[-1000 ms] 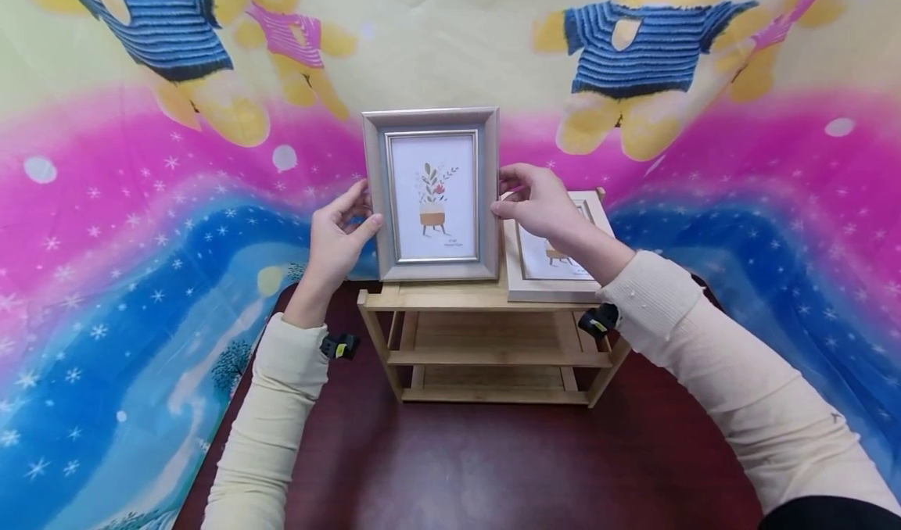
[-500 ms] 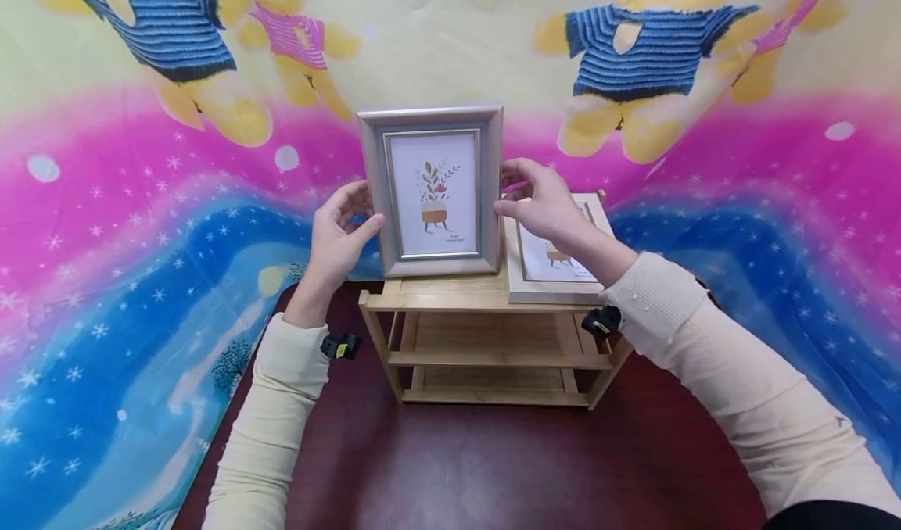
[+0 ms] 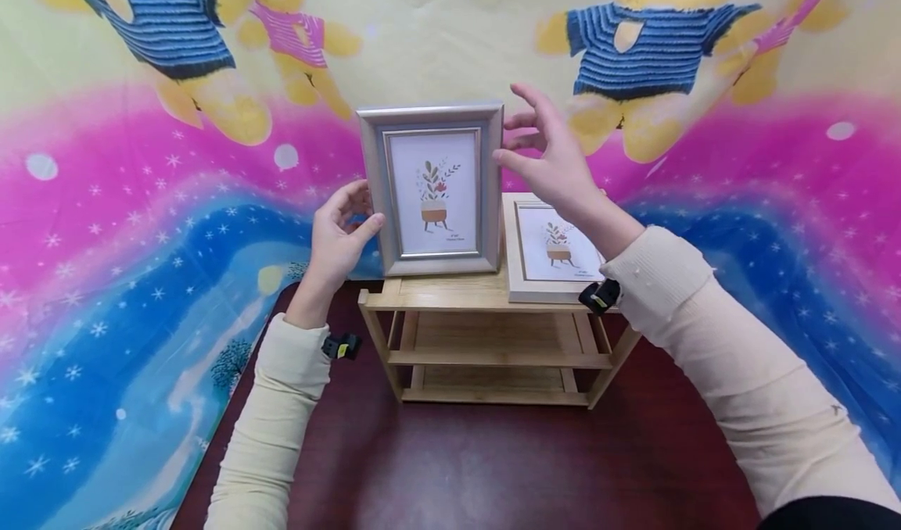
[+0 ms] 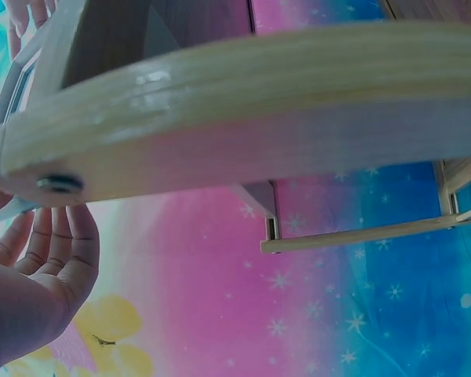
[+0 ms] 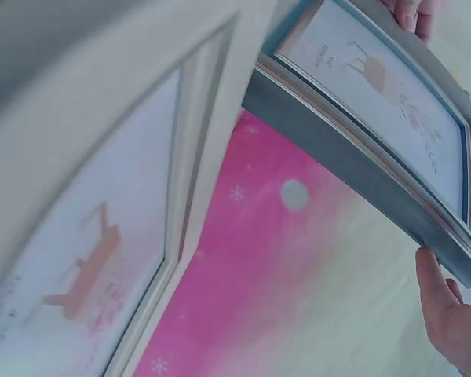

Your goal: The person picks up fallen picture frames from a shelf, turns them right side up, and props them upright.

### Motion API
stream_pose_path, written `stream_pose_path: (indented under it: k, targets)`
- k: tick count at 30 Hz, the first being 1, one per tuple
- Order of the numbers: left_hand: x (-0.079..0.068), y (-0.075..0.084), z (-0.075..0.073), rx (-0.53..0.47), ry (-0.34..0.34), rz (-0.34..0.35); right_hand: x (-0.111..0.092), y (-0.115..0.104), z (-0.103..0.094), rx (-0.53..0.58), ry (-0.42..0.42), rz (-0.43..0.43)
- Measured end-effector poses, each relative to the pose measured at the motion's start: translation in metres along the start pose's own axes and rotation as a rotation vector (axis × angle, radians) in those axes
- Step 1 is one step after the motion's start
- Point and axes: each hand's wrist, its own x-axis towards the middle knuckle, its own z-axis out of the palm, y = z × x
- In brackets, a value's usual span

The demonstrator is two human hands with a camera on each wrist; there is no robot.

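A grey picture frame (image 3: 373,202) with a plant print stands upright at the left of the wooden rack's (image 3: 443,291) top. My left hand (image 3: 338,233) holds its left edge, thumb at the front and fingers partly hidden behind. Higher up, near the top right corner, my right hand (image 3: 556,159) pinches the right edge, its index finger raised off it. The right wrist view shows this hand (image 5: 463,330) at the frame's edge (image 5: 361,165). A cream picture frame (image 3: 515,272) with a similar print lies face up beside it, partly covered by my right forearm.
The rack has two lower shelves (image 3: 493,334) and stands on a dark red table (image 3: 493,467). Behind hangs a cloth (image 3: 450,37) printed with bears and snowflakes. A small black camera sits at each wrist, the right one (image 3: 600,295) close to the cream frame.
My right hand has slid up the grey frame's right edge toward the top corner. The frame tilted back slightly earlier on. My left hand stays in place.
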Motion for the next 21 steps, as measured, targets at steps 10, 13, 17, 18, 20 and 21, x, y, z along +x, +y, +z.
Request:
stream_pose_path:
  k: [10,13,17,18,20,21]
  targets:
    - [-0.003,-0.001,-0.002,0.009,0.014,0.015,0.008,0.0,0.007,-0.077,0.028,-0.067]
    - [-0.005,-0.001,-0.001,0.006,0.027,0.027,0.011,0.0,0.009,-0.09,0.032,-0.066]
    - [-0.008,0.0,0.001,0.005,0.039,0.054,0.013,0.0,0.01,-0.099,0.041,-0.054]
    - [-0.009,0.0,0.001,0.006,0.042,0.063,0.014,-0.001,0.01,-0.103,0.043,-0.054]
    - [-0.011,0.0,0.002,0.011,0.048,0.085,0.016,-0.001,0.01,-0.103,0.043,-0.059]
    - [-0.012,0.0,0.002,0.012,0.052,0.096,0.016,0.0,0.011,-0.103,0.042,-0.059]
